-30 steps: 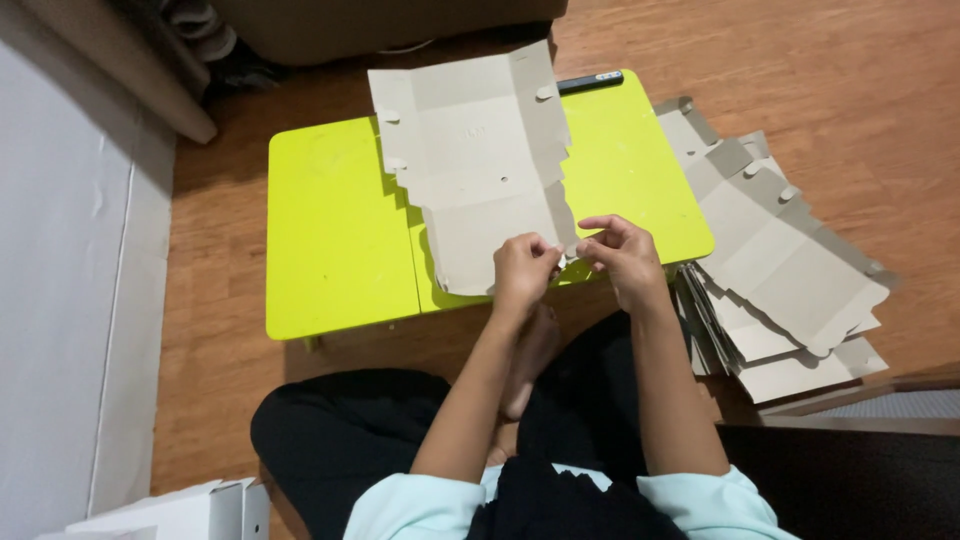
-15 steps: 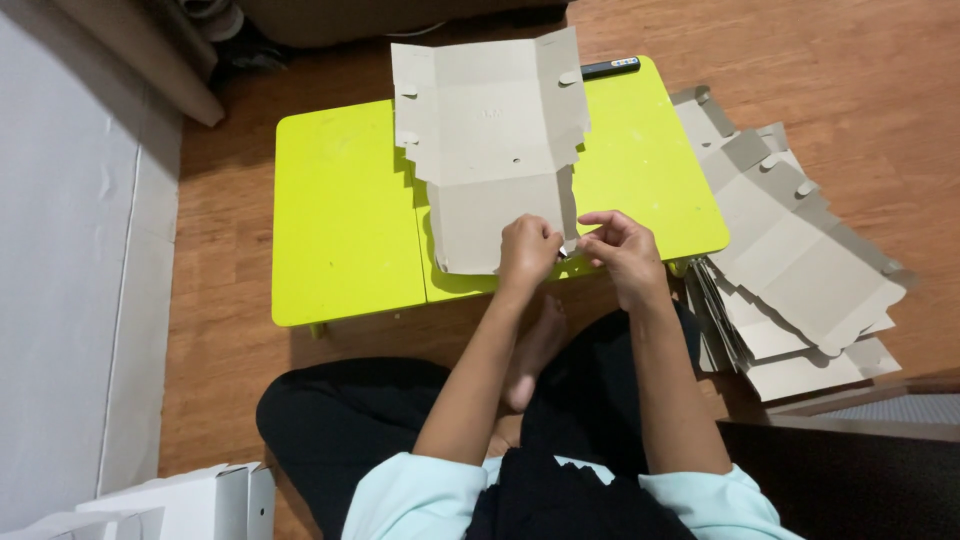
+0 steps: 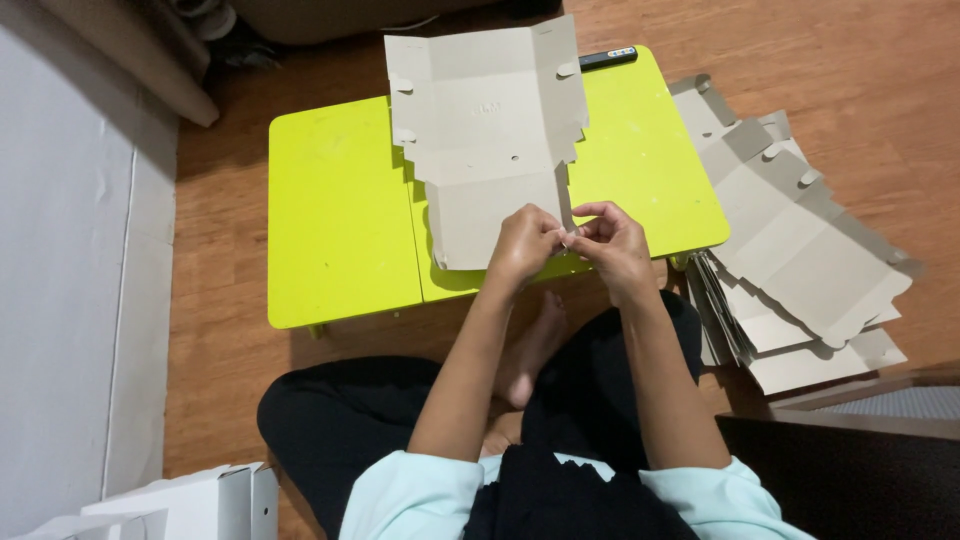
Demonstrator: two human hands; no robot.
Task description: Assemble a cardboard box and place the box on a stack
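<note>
The flat grey cardboard box blank (image 3: 487, 130) lies unfolded on the lime-green low table (image 3: 340, 230), its long axis running from 12 o'clock, where the top edge overhangs the table's far rim, down to 6 o'clock, where its narrow lower panel ends at the person's hands. Both hands meet at that near right corner of the blank. The left hand (image 3: 522, 245) is curled with fingertips pinched on the lower panel's right edge; the right hand (image 3: 610, 243) sits just beside it at 3 o'clock, thumb and forefinger closed together on a small side flap of the same blank. The two hands touch or nearly touch; what lies between the fingertips is too small to make out. So the bulk of the blank stretches away from the grip toward 12 o'clock, and neither hand is clearly nearer to it.

At 12 to 1 o'clock from the hands, a dark pen (image 3: 607, 58) lies on the table's far edge, just beside the blank's upper right corner. At 3 o'clock, on the wooden floor (image 3: 850, 60), a fanned stack of more flat cardboard blanks (image 3: 800, 250) rests against the table's right side, well within the right arm's side. A white box (image 3: 200, 500) stands at 8 o'clock near the person's knee. The person sits cross-legged, a bare foot (image 3: 530, 345) beneath the table's near edge. Nothing lies on the blank itself.
</note>
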